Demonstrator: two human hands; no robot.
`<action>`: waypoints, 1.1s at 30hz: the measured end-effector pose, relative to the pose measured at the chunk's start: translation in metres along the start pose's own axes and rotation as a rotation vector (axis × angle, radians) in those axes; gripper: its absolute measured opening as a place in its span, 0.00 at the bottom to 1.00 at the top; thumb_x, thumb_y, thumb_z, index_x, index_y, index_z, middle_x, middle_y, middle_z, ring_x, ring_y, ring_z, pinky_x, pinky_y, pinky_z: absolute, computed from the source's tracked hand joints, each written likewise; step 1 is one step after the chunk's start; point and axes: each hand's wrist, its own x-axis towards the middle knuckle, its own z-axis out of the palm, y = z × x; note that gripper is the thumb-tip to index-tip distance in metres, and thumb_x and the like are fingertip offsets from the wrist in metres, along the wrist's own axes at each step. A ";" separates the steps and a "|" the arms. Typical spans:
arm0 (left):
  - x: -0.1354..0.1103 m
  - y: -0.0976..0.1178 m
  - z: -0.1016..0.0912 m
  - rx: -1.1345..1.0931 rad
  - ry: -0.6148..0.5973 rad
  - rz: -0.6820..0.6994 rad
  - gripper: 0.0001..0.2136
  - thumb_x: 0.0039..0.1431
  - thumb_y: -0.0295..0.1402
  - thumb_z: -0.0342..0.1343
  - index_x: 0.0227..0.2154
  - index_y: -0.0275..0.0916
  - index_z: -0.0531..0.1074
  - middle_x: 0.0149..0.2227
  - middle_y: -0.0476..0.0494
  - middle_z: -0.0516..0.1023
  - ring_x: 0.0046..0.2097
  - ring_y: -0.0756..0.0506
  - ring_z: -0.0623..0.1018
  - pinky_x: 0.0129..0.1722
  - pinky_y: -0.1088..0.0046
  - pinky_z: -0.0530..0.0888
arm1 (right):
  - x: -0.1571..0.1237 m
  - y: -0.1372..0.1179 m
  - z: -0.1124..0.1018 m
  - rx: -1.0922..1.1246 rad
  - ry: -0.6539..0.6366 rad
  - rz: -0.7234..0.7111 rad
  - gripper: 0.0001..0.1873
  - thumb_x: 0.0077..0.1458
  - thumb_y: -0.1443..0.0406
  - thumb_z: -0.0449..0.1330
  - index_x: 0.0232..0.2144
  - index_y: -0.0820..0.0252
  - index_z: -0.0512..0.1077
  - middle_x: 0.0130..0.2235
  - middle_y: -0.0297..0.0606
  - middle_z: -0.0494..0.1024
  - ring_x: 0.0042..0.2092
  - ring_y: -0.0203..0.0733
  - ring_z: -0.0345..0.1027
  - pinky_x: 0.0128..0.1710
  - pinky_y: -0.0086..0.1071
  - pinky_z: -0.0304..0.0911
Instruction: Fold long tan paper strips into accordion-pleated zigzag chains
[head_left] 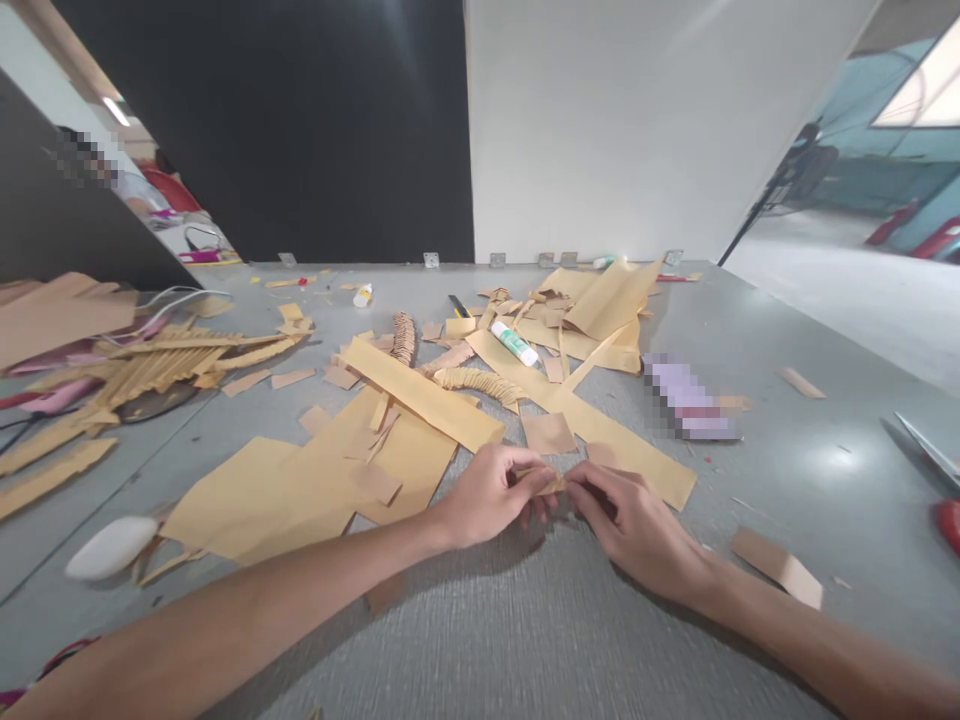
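Close together over the grey tabletop, my two hands pinch one small piece of folded brown paper (553,486). My left hand (491,495) grips its left side between thumb and fingers. The fingertips of my right hand (630,515) are closed at its right end. Most of the piece is hidden by the fingers. Just beyond it lies a square of brown paper (548,433), and a long folded paper strip (424,393) reaches toward my left hand. Farther back are a pleated paper strip (480,384), a darker pleated strip (403,338) and a glue stick (514,343).
Large brown paper sheets (262,495) and scraps spread across the table (480,640). Scissors (930,455) lie at the right edge, a white rounded object (112,547) at the left. A small bottle (363,295) stands farther back. Black and white panels (600,130) close off the far side.
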 end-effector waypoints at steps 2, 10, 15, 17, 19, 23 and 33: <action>0.000 0.001 0.000 0.002 0.000 -0.005 0.17 0.69 0.42 0.51 0.33 0.33 0.76 0.32 0.40 0.80 0.29 0.48 0.79 0.24 0.76 0.71 | 0.001 -0.001 0.000 0.001 0.010 0.001 0.12 0.70 0.65 0.50 0.34 0.57 0.70 0.29 0.31 0.75 0.29 0.36 0.65 0.31 0.30 0.59; -0.001 0.002 -0.001 0.023 -0.009 -0.006 0.16 0.68 0.42 0.53 0.33 0.34 0.77 0.32 0.42 0.80 0.29 0.49 0.78 0.25 0.77 0.71 | 0.000 0.000 0.000 0.028 -0.031 0.032 0.12 0.69 0.61 0.54 0.34 0.57 0.73 0.31 0.33 0.77 0.31 0.38 0.68 0.32 0.31 0.61; -0.002 0.001 -0.002 0.016 -0.012 0.003 0.18 0.68 0.44 0.53 0.34 0.34 0.78 0.28 0.44 0.78 0.25 0.50 0.75 0.25 0.77 0.71 | 0.003 -0.001 -0.002 0.031 -0.016 0.013 0.14 0.69 0.63 0.52 0.33 0.57 0.73 0.28 0.32 0.76 0.30 0.38 0.67 0.32 0.32 0.61; -0.003 0.002 -0.001 0.004 -0.021 0.001 0.18 0.68 0.44 0.53 0.35 0.33 0.79 0.28 0.44 0.77 0.25 0.51 0.74 0.25 0.76 0.71 | 0.003 -0.001 -0.002 0.024 -0.013 0.002 0.14 0.68 0.63 0.52 0.32 0.57 0.73 0.27 0.32 0.75 0.28 0.38 0.65 0.30 0.32 0.59; -0.004 0.003 -0.001 0.000 -0.031 0.002 0.18 0.68 0.44 0.53 0.35 0.33 0.80 0.28 0.43 0.77 0.26 0.51 0.73 0.26 0.76 0.72 | 0.002 -0.002 -0.002 0.026 -0.018 0.000 0.13 0.68 0.63 0.53 0.32 0.58 0.74 0.26 0.32 0.73 0.27 0.37 0.63 0.28 0.31 0.58; -0.004 0.004 -0.001 0.022 -0.062 0.006 0.19 0.68 0.44 0.52 0.37 0.34 0.81 0.28 0.44 0.76 0.25 0.51 0.73 0.25 0.77 0.71 | 0.001 0.000 -0.002 0.065 -0.016 0.030 0.15 0.68 0.60 0.54 0.31 0.58 0.74 0.25 0.31 0.73 0.27 0.37 0.63 0.28 0.31 0.57; 0.000 0.005 -0.002 -0.042 -0.012 -0.019 0.18 0.68 0.45 0.52 0.37 0.34 0.77 0.28 0.43 0.79 0.25 0.50 0.76 0.23 0.78 0.71 | 0.004 0.001 -0.003 0.120 0.071 0.080 0.16 0.68 0.60 0.54 0.29 0.58 0.71 0.26 0.31 0.71 0.27 0.36 0.61 0.28 0.30 0.57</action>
